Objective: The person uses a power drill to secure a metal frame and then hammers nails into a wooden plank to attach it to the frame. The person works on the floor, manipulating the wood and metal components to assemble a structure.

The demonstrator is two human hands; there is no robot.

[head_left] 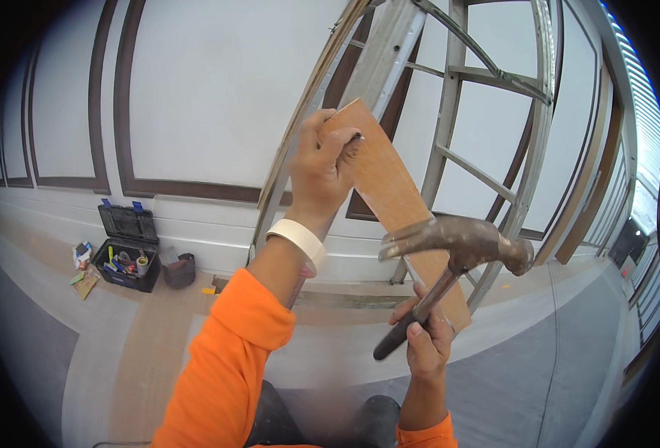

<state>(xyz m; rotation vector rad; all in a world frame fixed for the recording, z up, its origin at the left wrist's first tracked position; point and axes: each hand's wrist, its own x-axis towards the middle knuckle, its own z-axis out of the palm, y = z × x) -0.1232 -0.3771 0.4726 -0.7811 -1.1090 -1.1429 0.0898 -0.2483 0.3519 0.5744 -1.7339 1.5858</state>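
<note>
My left hand (321,168) grips the upper end of a flat, orange-brown wooden board (389,175), thumb across its face. The board slants down to the right in front of me. My right hand (430,343) is closed on the dark grip of a claw hammer (460,243). Its worn, rusty head lies across the view in front of the board, claw to the left. Some right-hand fingers are by the board's lower part; whether they press on it I cannot tell. Round my left wrist hangs a roll of cream tape (298,240).
An aluminium stepladder (378,63) stands just beyond the board, against white wall panels with brown trim. On the floor at the left sit an open black toolbox (128,263) with tools and a dark bucket-like container (180,272). Railings line the far right.
</note>
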